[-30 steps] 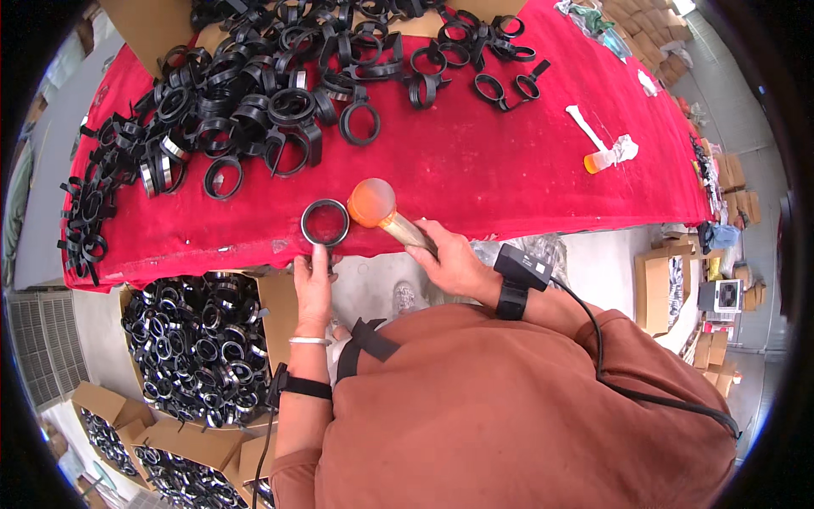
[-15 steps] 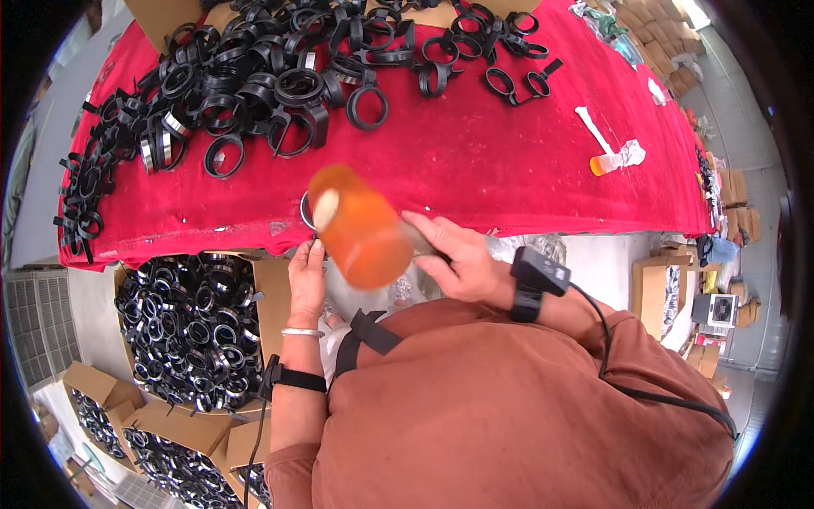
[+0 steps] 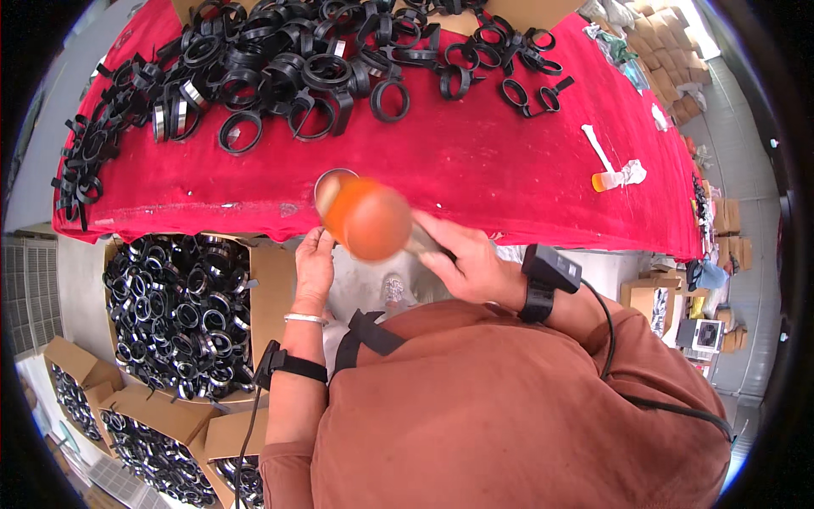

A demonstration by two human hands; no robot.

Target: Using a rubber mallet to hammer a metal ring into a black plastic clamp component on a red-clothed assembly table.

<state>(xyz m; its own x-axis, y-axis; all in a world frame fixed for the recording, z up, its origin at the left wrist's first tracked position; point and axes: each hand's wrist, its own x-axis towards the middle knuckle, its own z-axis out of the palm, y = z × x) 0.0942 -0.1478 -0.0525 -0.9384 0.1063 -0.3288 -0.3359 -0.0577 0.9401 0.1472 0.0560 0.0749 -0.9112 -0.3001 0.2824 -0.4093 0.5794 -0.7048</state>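
Note:
My right hand (image 3: 465, 254) is wrapped round the handle of a mallet with an orange head (image 3: 373, 222), blurred by motion. The mallet head hangs over the near edge of the red-covered table (image 3: 500, 170) and hides part of a ring (image 3: 319, 188) there. At that edge my left hand (image 3: 315, 261) has its fingers pinched just below the ring, seemingly on its dark tab; the mallet covers much of the contact. Whether the mallet touches the ring I cannot tell.
A heap of black rings with tabs (image 3: 284, 78) spreads over the table's far and left parts. A second mallet (image 3: 600, 181) with white wrapping lies at right. An open carton (image 3: 270, 293) full of rings stands below the table at left, with more cartons (image 3: 161, 413) nearer.
The mallet head has swung so that its round end faces up more. More of the ring shows beside it. The whole view has shifted slightly; my left hand stays at the table edge.

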